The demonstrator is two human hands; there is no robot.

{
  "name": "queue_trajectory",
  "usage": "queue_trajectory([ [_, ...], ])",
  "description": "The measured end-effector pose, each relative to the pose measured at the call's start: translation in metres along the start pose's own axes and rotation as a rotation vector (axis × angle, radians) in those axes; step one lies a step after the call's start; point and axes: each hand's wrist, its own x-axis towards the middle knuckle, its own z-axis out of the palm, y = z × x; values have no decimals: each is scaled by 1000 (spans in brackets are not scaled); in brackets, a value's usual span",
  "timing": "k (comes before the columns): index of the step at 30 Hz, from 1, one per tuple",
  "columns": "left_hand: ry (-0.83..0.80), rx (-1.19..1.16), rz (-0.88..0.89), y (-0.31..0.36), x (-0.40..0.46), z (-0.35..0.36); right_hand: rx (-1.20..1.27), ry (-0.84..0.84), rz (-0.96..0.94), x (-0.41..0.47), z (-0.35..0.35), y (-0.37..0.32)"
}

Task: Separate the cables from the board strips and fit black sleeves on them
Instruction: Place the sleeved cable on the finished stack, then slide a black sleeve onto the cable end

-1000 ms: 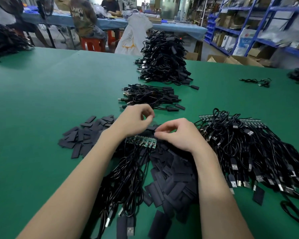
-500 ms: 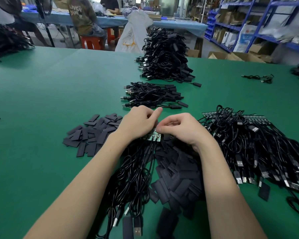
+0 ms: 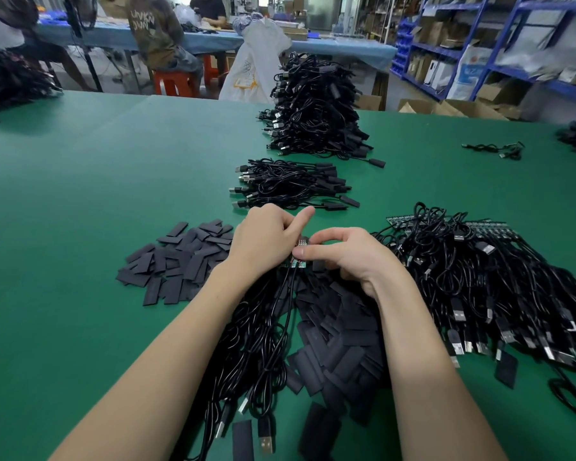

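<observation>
1. Your left hand is curled round the left end of the board strip, with its forefinger sticking out straight toward the far side. Your right hand pinches the strip's right end between thumb and forefinger. Both hands are grasping, neither is free.
2. The step in hand looks like snapping one small board off the strip. Keep your pinch close to the break line and bend there, so the force does not go into the solder joints where the cables leave the strip.
3. Let the cables hang loose toward you. Pulling on them could tear a wire from its board.
4. The strip is a short green piece with tiny contacts, held just above the table; most of it is hidden by your fingers.
5. Black sleeves lie heaped under your right wrist, a second lot just left of your left hand.
6. Unseparated strips with cables wait to your right; sleeved cables lie beyond your hands.
</observation>
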Motion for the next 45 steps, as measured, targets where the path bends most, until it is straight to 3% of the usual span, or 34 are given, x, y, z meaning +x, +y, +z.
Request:
queue_trajectory([
  [9,-27,6,-8,7,-1,-1,100,-93,-7,1,3,2],
  [13,-69,-157,-26,12,0,-7,292,-245,-30,2,0,0],
  [20,-109,-410,-60,14,-2,-11,518,-361,-37,2,6,3],
  [26,-57,113,-65,-2,4,-24,338,-178,-90,3,-14,1],
  [28,-88,149,-12,-7,3,-27,372,-98,-55,3,-19,3],
  [31,-135,-164,-13,-4,4,-31,476,-18,-11,3,-19,4],
  [34,-462,-661,-174,2,3,-34,550,-30,-30,4,-21,4],
  [36,-557,-725,-177,5,0,-33,564,-56,-47,4,-22,5],
  [39,-513,-730,-215,5,-1,-33,417,-16,-74,3,-26,8],
  [42,-475,-737,-316,4,1,-34,-101,106,-189,5,-33,15],
  [45,-403,-823,-424,4,1,-36,-308,63,-326,7,-27,15],
])
